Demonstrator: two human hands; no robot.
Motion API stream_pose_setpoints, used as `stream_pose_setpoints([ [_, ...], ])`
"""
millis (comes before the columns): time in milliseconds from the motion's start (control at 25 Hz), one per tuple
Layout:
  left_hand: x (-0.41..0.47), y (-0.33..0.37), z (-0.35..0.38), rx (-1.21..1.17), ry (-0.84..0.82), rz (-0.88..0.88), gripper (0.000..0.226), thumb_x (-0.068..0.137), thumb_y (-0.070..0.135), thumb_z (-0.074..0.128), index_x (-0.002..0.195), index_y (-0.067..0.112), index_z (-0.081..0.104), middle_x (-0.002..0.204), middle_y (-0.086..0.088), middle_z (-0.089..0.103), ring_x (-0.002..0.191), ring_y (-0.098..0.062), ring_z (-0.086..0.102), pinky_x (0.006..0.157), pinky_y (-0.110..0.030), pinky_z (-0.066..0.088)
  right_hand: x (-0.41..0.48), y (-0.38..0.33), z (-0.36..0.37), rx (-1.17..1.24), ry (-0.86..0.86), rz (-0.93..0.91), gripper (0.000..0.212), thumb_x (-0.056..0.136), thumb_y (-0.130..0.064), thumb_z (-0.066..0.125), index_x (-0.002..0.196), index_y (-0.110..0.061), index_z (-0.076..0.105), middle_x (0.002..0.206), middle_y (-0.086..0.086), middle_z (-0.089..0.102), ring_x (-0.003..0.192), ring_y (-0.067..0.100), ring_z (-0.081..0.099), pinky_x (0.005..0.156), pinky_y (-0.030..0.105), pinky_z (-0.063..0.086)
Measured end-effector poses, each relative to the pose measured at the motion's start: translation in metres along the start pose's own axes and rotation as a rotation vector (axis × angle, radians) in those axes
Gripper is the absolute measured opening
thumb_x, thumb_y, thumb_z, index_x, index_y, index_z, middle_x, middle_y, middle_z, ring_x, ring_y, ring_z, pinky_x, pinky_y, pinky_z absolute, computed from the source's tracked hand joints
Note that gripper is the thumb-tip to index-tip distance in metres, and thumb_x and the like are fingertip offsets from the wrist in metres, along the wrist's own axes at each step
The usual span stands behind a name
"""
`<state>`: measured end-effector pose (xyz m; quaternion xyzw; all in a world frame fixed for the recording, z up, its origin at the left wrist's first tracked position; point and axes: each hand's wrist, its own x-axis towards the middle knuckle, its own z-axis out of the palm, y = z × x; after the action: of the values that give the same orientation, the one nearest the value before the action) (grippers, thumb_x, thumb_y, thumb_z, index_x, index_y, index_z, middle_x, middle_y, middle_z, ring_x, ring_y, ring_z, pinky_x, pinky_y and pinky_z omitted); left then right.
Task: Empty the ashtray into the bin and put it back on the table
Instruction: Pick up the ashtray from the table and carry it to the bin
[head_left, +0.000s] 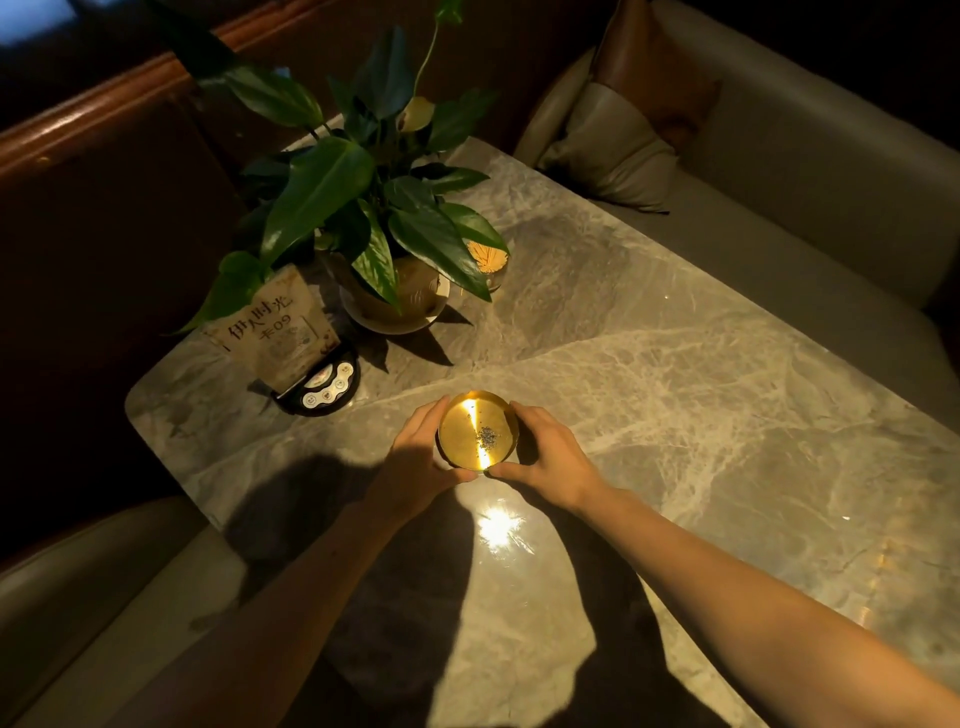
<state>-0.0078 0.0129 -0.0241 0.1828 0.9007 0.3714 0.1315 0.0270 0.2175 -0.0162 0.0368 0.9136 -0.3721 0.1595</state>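
so the ashtray (478, 431) is a round, shallow, gold-coloured dish, looks like polished metal, sitting near the middle of the marble table (675, 389). there's a little heap of grey ash (487, 437) just off centre inside it, toward 3 o'clock. my guess is it's stiff and fairly light, not fragile, but that shiny wall is probably slick and the ash is loose, so any tilt or jerk would dump it on the table. best place to grab is the outer wall on opposite sides, keeping it level.

that's pretty much the setup here: left hand (415, 457) cups the dish from 9 o'clock, fingers (434, 413) curled up round the far side and thumb along the near rim. right hand (540, 447) mirrors it from 3 o'clock, thumb lying at about 5 o'clock. both hands are half closed around it and touching the wall. can't tell if it's lifted yet or just resting on the table. both forearms come in from the near edge, angled toward each other.

further out at 11 o'clock there's a call-button stand (324, 387) with a table sign (272, 332), and a potted plant (379, 223) behind that. cushioned bench (805, 208) at 1 to 2 o'clock. no bin visible anywhere.
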Motion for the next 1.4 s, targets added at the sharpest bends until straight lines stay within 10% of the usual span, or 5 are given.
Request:
stream_pose_setpoints([
  [320, -0.006, 0.023, -0.01, -0.248, -0.027, -0.106, 0.099, 0.055, 0.026, 0.091, 0.141, 0.012, 0.044, 0.138, -0.003, 0.05, 0.124, -0.018, 0.053, 0.095, -0.013, 0.046, -0.026, -0.003, -0.021, 0.132, 0.072, -0.056, 0.092, 0.065, -0.042, 0.086, 0.142, -0.018, 0.042, 0.132, -0.003, 0.05, 0.115, 0.006, 0.046, 0.092, 0.005, 0.033],
  [520, -0.019, 0.075, -0.018, -0.388, -0.03, -0.007, 0.1, 0.052, 0.039, 0.09, 0.14, 0.022, 0.045, 0.139, 0.004, 0.048, 0.126, -0.01, 0.051, 0.102, -0.025, 0.047, -0.071, -0.004, -0.057, 0.224, 0.186, -0.088, 0.09, 0.065, -0.034, 0.088, 0.141, -0.018, 0.044, 0.131, -0.007, 0.049, 0.119, 0.01, 0.051, 0.102, 0.022, 0.042],
  [840, -0.049, 0.18, 0.008, -0.333, -0.107, 0.159, 0.091, 0.054, 0.034, 0.093, 0.132, 0.035, 0.046, 0.133, 0.014, 0.048, 0.118, 0.012, 0.046, 0.095, -0.002, 0.037, -0.183, 0.021, -0.11, 0.327, 0.397, -0.064, 0.084, 0.063, -0.034, 0.089, 0.137, -0.024, 0.049, 0.133, -0.008, 0.052, 0.121, 0.008, 0.053, 0.104, 0.039, 0.046],
  [1400, -0.144, 0.388, 0.137, -0.356, -0.332, 0.43, 0.091, 0.051, 0.033, 0.094, 0.13, 0.039, 0.047, 0.13, 0.019, 0.051, 0.119, 0.009, 0.049, 0.095, -0.004, 0.039, -0.447, 0.112, -0.194, 0.363, 0.727, 0.065, 0.085, 0.058, -0.042, 0.089, 0.134, -0.028, 0.053, 0.13, -0.009, 0.056, 0.12, 0.008, 0.055, 0.102, 0.039, 0.049],
])
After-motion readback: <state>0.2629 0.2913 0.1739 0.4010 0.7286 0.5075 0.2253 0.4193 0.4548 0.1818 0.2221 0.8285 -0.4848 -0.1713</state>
